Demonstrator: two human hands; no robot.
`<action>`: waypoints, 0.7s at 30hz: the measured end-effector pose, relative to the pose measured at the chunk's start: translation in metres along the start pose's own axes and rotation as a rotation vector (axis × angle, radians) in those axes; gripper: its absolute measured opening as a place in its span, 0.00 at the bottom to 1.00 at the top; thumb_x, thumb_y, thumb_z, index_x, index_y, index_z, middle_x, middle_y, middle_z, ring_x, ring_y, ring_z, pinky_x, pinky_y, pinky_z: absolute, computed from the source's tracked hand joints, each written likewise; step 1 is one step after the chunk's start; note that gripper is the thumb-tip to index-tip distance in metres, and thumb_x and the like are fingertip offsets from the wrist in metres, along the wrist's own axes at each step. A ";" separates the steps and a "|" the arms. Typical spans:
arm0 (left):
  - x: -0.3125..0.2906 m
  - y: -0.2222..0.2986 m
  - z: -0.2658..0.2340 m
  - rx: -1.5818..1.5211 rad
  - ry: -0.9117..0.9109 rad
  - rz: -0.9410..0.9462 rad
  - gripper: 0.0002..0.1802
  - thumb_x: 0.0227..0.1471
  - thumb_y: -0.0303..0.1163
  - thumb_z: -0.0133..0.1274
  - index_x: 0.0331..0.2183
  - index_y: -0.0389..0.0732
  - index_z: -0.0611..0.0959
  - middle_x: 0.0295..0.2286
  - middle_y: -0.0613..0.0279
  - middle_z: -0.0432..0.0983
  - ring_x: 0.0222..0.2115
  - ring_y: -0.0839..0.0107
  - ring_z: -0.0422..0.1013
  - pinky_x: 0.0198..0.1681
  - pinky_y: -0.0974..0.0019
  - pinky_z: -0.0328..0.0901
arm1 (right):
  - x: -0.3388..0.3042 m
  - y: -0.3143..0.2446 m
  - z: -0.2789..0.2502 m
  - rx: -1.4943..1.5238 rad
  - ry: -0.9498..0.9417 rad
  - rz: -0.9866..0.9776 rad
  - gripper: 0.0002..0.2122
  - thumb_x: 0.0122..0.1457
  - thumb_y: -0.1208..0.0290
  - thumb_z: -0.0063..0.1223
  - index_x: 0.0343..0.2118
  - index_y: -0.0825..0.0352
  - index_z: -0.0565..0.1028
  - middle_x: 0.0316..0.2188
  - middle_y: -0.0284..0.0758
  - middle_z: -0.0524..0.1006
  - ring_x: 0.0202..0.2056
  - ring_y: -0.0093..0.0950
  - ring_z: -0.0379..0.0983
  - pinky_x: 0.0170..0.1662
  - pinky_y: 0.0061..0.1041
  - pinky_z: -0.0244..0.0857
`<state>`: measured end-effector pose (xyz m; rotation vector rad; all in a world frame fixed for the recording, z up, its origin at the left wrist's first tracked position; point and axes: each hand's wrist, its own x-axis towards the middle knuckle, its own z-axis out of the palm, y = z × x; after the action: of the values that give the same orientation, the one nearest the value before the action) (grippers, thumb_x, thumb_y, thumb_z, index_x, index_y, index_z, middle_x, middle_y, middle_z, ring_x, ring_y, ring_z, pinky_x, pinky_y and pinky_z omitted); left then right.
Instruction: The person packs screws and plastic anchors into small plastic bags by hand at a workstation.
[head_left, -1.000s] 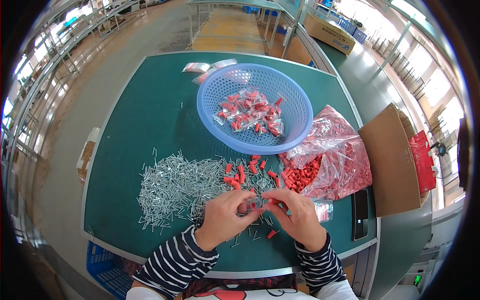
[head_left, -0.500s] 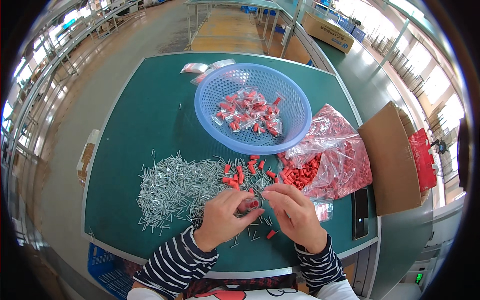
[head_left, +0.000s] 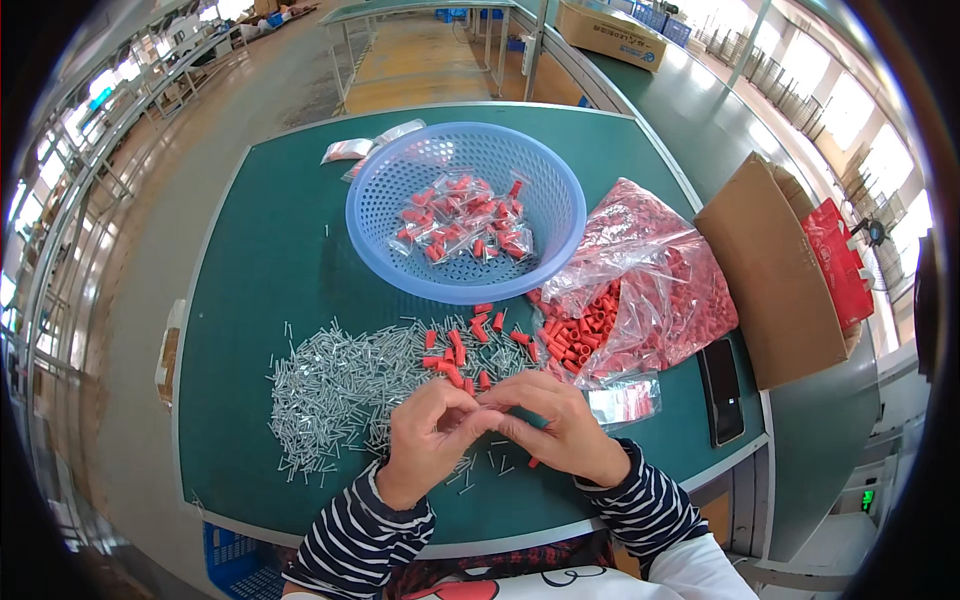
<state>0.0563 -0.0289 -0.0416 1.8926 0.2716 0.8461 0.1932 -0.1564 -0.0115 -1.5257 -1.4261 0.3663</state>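
Note:
My left hand (head_left: 425, 440) and my right hand (head_left: 562, 425) meet over the front middle of the table, thumbs and fingertips pinched together. Between them is a small clear plastic bag, mostly hidden by the fingers; what lies inside it is covered now. Just beyond the fingertips lie several loose red plastic caps (head_left: 457, 345), hollow and tapered. To the left spreads a heap of small silver screws (head_left: 330, 400). A large clear bag (head_left: 685, 290) full of the same red caps lies to the right, its mouth toward my hands. Flat small bags (head_left: 625, 402) rest beside my right hand.
A blue perforated basket (head_left: 440, 291) holding filled small bags stands behind the caps. White-and-red packets (head_left: 348, 150) lie past its left side. At the right are a phone (head_left: 722, 390) and an open cardboard box (head_left: 765, 285). A blue crate (head_left: 235, 555) sits below the table's left front.
My right hand has come in to the left and its fingertips now meet the left hand's at the bag. The red cap seen in the bag is covered. The whole view has shifted slightly.

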 end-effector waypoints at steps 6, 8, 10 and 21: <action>0.006 0.003 -0.006 0.030 0.010 0.094 0.10 0.45 0.31 0.66 0.30 0.40 0.83 0.26 0.65 0.75 0.22 0.77 0.67 0.22 0.75 0.61 | -0.002 0.004 -0.002 0.103 0.070 0.032 0.08 0.54 0.76 0.60 0.37 0.68 0.80 0.32 0.36 0.79 0.35 0.31 0.76 0.38 0.27 0.68; 0.008 0.004 -0.006 0.029 -0.006 0.105 0.10 0.46 0.31 0.66 0.31 0.39 0.83 0.26 0.64 0.75 0.23 0.78 0.67 0.23 0.75 0.61 | -0.003 0.005 -0.004 0.094 0.096 0.016 0.07 0.54 0.76 0.60 0.36 0.68 0.80 0.31 0.36 0.79 0.34 0.31 0.76 0.36 0.27 0.68; 0.008 0.006 -0.008 0.035 -0.021 0.117 0.10 0.47 0.31 0.65 0.32 0.38 0.83 0.27 0.64 0.75 0.23 0.79 0.67 0.24 0.76 0.61 | -0.003 0.004 -0.004 0.112 0.132 0.033 0.06 0.54 0.76 0.60 0.35 0.68 0.81 0.31 0.35 0.79 0.34 0.29 0.76 0.35 0.26 0.68; 0.011 0.004 -0.007 0.074 -0.033 0.089 0.05 0.49 0.25 0.62 0.29 0.37 0.82 0.27 0.64 0.74 0.24 0.78 0.67 0.25 0.76 0.61 | -0.001 0.007 -0.006 0.157 0.119 0.061 0.06 0.55 0.77 0.59 0.36 0.68 0.79 0.31 0.34 0.79 0.34 0.28 0.76 0.37 0.25 0.67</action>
<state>0.0589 -0.0199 -0.0315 1.9983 0.2025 0.8745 0.2021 -0.1587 -0.0146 -1.4417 -1.2313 0.4082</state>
